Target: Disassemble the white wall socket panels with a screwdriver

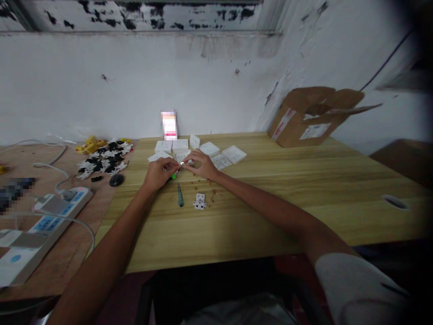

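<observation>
My left hand (160,173) and my right hand (203,165) meet over the middle of the wooden table. Their fingertips are pinched together around a small shiny piece (181,164), too small to make out fully. Something bright green (174,176) shows just under the left fingers. Nearer to me lies a slim tapered tool with a teal body (180,198). Beside it is a white socket insert (200,201) with dark slots. Small brass-coloured parts (213,197) are scattered to its right. White socket plates (209,149) lie behind my hands, partly covered by them.
A lit phone (169,125) leans against the wall. An open cardboard box (304,118) stands at back right. On the left are black and white plastic parts (104,159), yellow pieces (91,145), a mouse (117,180) and a power strip (64,212) with cables.
</observation>
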`<state>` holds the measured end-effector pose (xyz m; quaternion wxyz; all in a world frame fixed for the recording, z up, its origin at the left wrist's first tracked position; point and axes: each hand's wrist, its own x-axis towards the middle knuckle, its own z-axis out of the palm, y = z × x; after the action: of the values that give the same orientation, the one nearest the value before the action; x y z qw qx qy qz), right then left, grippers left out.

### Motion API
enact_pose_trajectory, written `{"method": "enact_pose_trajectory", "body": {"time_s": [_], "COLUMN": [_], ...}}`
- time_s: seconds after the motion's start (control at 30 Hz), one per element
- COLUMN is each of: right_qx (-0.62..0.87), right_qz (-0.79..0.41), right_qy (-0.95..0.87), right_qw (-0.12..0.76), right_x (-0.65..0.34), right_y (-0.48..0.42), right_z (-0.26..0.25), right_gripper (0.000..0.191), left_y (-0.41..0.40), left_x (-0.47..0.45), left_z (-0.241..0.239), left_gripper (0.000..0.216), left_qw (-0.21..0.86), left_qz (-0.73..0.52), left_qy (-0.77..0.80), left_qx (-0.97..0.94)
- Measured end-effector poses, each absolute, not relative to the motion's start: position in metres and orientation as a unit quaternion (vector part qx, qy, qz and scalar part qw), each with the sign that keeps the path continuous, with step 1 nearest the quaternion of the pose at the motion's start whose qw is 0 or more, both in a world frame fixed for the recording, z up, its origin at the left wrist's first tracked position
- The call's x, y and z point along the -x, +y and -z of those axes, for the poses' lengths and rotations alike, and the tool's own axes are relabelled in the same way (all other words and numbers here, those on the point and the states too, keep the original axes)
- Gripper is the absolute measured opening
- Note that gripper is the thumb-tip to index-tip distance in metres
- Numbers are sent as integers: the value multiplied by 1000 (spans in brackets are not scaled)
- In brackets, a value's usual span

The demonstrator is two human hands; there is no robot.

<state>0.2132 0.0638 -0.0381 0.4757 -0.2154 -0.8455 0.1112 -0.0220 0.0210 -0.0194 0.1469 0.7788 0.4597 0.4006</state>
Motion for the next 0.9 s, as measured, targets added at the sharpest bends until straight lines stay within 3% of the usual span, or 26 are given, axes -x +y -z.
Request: {"method": "enact_pose_trajectory", "body": {"time_s": [0.9], "right_qx": [175], "right_qz": [-106], "right_qy": [-855], "right_qw": [477], "right_x": [-214], "right_y": [64], "right_z": [40], "right_gripper": [4], "left_y": [20], "left_x": [19], "left_z": [20], "left_gripper": [11], "left_qw": [109], "left_qz": [-403], "left_qy": [434], "left_qx": [-798]}}
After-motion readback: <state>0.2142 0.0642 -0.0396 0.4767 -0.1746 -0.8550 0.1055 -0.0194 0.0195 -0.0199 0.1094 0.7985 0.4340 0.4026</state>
